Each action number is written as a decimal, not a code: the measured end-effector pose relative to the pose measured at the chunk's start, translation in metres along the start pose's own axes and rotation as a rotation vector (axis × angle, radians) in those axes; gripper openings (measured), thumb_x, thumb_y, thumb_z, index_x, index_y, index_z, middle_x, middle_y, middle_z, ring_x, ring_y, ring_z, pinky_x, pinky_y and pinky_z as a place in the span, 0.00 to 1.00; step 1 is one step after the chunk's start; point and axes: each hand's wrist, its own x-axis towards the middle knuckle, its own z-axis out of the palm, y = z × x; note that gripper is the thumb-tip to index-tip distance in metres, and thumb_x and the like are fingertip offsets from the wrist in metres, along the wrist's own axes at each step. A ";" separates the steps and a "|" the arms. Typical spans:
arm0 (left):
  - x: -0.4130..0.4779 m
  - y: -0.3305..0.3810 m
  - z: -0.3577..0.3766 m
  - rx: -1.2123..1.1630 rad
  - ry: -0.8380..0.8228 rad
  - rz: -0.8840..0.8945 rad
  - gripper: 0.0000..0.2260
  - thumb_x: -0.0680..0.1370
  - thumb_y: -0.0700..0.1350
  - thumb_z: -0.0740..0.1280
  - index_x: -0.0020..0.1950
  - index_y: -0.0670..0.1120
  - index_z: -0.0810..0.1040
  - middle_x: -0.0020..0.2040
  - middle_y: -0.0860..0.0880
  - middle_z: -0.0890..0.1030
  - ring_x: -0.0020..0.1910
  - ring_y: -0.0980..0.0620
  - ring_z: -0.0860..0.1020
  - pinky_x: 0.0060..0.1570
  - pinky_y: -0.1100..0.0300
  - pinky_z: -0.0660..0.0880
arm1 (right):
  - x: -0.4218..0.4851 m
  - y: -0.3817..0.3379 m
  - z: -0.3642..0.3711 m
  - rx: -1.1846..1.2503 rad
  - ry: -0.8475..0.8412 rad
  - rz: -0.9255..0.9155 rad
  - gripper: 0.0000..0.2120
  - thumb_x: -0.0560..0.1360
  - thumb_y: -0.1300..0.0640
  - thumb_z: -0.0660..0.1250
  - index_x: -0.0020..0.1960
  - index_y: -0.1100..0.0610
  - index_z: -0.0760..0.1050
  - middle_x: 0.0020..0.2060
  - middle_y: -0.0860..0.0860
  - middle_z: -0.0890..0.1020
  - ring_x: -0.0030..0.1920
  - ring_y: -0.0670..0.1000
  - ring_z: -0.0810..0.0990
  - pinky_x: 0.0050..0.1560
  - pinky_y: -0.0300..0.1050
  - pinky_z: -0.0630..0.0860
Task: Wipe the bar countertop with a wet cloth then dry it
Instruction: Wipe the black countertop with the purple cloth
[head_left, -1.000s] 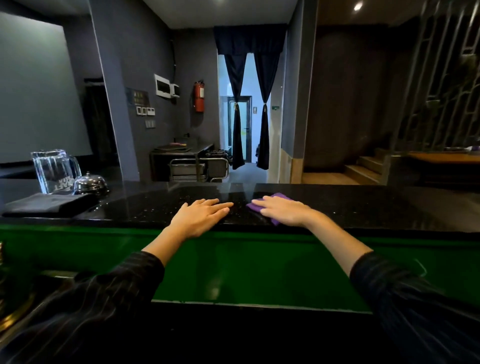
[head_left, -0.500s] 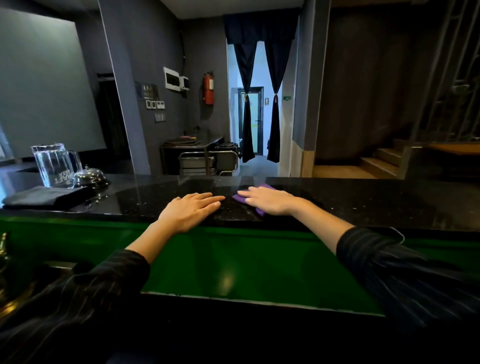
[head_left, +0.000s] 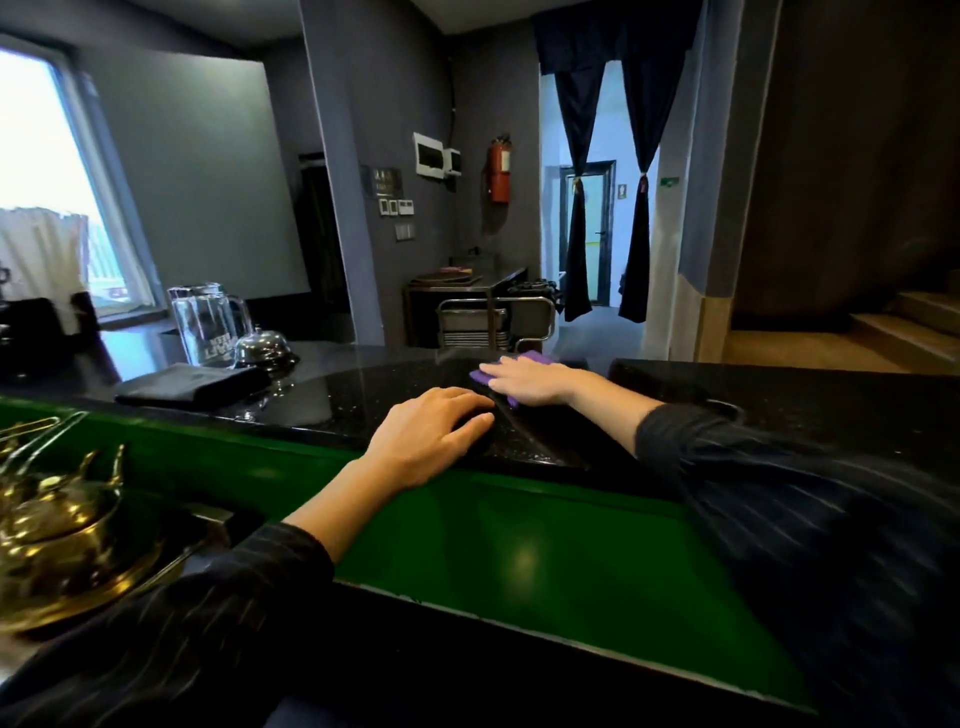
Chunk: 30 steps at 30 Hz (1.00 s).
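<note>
Black speckled countertop (head_left: 363, 395), glossy, green front below. Right hand (head_left: 530, 382) flat, fingers straight, pressing purple cloth (head_left: 535, 357) near far edge. Left hand (head_left: 431, 436) rests flat, holding nothing. Glass pitcher (head_left: 205, 325), bell (head_left: 260, 347) left.

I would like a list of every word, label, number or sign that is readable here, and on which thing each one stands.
No text can be read with certainty.
On the glass pitcher: white print in two lines, too blurred to read.
On the dark wall plaque: pale characters, too small to read.
On the green sign right of the curtains: too small to read.
On the fire extinguisher: no legible label.
</note>
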 end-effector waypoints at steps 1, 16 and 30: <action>-0.004 -0.006 -0.002 0.010 0.035 0.026 0.22 0.77 0.61 0.50 0.63 0.55 0.75 0.63 0.54 0.78 0.63 0.53 0.74 0.62 0.46 0.71 | -0.004 0.007 0.001 0.032 -0.003 -0.057 0.25 0.84 0.50 0.47 0.79 0.52 0.48 0.79 0.54 0.50 0.79 0.54 0.47 0.76 0.50 0.43; -0.032 -0.051 -0.003 0.152 0.073 -0.192 0.28 0.73 0.66 0.40 0.64 0.61 0.69 0.65 0.59 0.72 0.65 0.55 0.68 0.61 0.52 0.59 | 0.077 -0.083 -0.002 -0.001 0.002 -0.009 0.31 0.82 0.42 0.48 0.79 0.59 0.52 0.79 0.57 0.54 0.78 0.58 0.54 0.76 0.56 0.52; -0.087 -0.123 -0.006 0.118 0.145 -0.238 0.34 0.71 0.71 0.34 0.72 0.62 0.58 0.72 0.56 0.63 0.75 0.55 0.54 0.73 0.41 0.38 | 0.098 -0.040 0.001 -0.059 0.004 0.142 0.30 0.78 0.39 0.46 0.79 0.45 0.48 0.79 0.55 0.51 0.78 0.61 0.50 0.75 0.65 0.48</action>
